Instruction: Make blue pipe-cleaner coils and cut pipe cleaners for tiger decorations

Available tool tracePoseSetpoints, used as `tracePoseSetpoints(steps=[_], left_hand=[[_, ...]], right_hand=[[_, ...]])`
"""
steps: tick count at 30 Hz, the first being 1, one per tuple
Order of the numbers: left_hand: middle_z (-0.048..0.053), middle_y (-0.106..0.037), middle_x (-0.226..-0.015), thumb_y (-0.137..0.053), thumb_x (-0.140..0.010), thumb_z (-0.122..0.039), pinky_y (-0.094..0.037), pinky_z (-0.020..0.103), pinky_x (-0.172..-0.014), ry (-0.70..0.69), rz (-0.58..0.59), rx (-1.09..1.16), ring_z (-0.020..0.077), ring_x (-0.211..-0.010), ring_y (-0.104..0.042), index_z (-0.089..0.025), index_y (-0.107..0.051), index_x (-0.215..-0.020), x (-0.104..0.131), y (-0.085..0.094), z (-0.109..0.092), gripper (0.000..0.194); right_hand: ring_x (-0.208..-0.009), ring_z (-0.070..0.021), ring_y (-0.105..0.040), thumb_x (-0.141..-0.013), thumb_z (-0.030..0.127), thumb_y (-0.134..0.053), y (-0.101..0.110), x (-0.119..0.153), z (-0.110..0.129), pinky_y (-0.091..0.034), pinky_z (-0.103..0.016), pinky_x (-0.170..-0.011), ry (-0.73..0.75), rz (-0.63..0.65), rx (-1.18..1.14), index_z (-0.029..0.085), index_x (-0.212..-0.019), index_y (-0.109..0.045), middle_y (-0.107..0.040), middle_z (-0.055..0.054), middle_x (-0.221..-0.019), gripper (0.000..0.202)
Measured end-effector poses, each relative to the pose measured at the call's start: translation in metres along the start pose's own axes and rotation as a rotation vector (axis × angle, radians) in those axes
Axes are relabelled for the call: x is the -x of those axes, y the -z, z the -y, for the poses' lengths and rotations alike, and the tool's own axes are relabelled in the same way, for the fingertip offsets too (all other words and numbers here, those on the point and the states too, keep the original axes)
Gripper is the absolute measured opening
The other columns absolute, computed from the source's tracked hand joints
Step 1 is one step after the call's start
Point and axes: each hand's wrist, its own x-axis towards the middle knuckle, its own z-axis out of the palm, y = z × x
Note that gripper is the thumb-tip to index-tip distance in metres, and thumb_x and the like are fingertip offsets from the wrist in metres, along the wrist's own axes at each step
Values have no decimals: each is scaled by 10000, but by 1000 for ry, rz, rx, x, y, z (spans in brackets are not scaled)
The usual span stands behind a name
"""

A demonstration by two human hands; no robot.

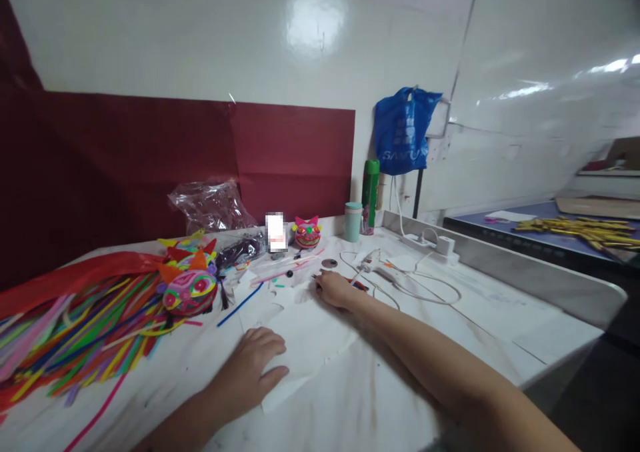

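Note:
My left hand rests on the edge of a torn sheet of white paper, palm down with the thumb apart and nothing in it. Farther out, beyond the paper, my right hand is closed low over the table. A dark pointed tip shows past its fingers; the rest of that tool is mostly hidden. Red-and-black handles show behind the wrist, and I cannot tell if they belong to the same tool. Close by are a small round dark piece, a round metal disc and a blue fuzzy stem.
Colourful stems and decorated tiger-like heads cover the left side. Another small head stands at the back, near a mint cup and a green bottle. A glue gun and cables lie right.

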Motion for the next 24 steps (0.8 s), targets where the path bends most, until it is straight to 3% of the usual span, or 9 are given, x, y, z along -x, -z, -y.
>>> tracePoseSetpoints(steps=[3,7,10,13,15,18,24], left_hand=[[63,-642,-981,-550,-794,-264,-375,370,-855,-8,5,-17,222,-944,-537,-209,-608,-935,0,4,-2,162],[52,-648,-945,-534,-803,-255,-376,355,-837,-18,1,-14,207,-908,-548,-205,-609,-902,0,8,2,134],[52,-651,-927,-515,-812,-267,-381,350,-822,-16,-27,-31,206,-889,-552,-206,-613,-889,1,10,12,139],[46,-659,-885,-503,-817,-284,-392,334,-802,12,-58,-97,201,-852,-564,-206,-627,-862,0,11,23,154],[41,-663,-852,-488,-822,-281,-396,322,-801,38,-76,-138,197,-836,-571,-208,-636,-829,-1,12,30,166],[56,-659,-841,-421,-845,-258,-396,326,-820,115,-128,-180,206,-862,-572,-199,-638,-814,-3,15,42,227],[123,-627,-966,-381,-836,-211,-398,338,-855,388,-265,-322,237,-957,-544,-143,-620,-915,3,27,72,260]], right_hand=[[-946,-194,-576,-880,293,-519,-3,-3,-3,-496,-389,-792,-4,28,-32,152,-1132,-525,-555,-79,-1128,289],[-933,-196,-579,-882,301,-513,16,-5,-3,-501,-378,-782,17,1,-109,155,-1109,-543,-561,-67,-1121,273],[-883,-181,-592,-886,302,-502,35,8,0,-502,-355,-756,1,-151,-162,141,-1065,-561,-592,-56,-1047,248],[-815,-158,-598,-927,247,-371,41,36,4,-478,-291,-713,-18,-357,-207,125,-1031,-572,-631,-60,-928,258],[-836,-171,-585,-926,215,-294,35,59,6,-447,-288,-731,-25,-475,-212,122,-1028,-573,-633,-84,-915,310],[-883,-208,-545,-863,210,-401,16,83,6,-393,-326,-803,-1,-551,-197,138,-923,-609,-624,-101,-892,229],[-762,-211,-532,-769,213,-506,-6,81,2,-386,-324,-739,42,-542,-272,146,-745,-627,-613,-88,-752,140]])
